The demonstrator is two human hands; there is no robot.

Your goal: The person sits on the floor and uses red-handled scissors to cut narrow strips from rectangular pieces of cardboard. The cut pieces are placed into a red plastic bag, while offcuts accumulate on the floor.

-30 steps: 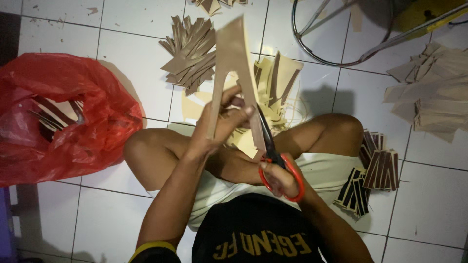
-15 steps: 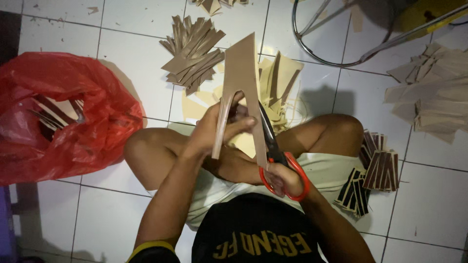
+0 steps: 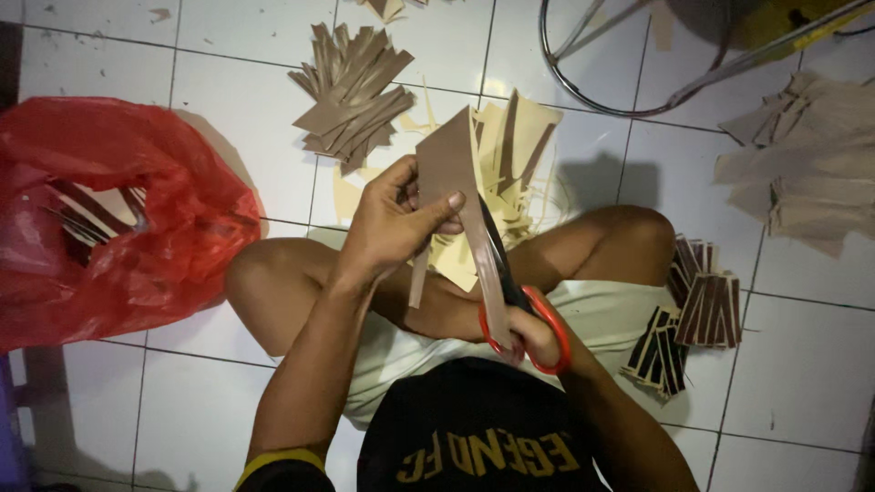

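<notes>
Scissors [image 3: 510, 301] with red handles are partway up the brown card sheet [image 3: 451, 169], the blades running along its right edge. Our right hand [image 3: 533, 333] is closed through the handle loops; our left hand [image 3: 401, 214] is pinched on the sheet's lower part, holding it up over our crossed legs. A narrow strip [image 3: 488, 273] hangs beside the blades. To cut cleanly we'd judge: hold the sheet taut and steer the card rather than the blades.
</notes>
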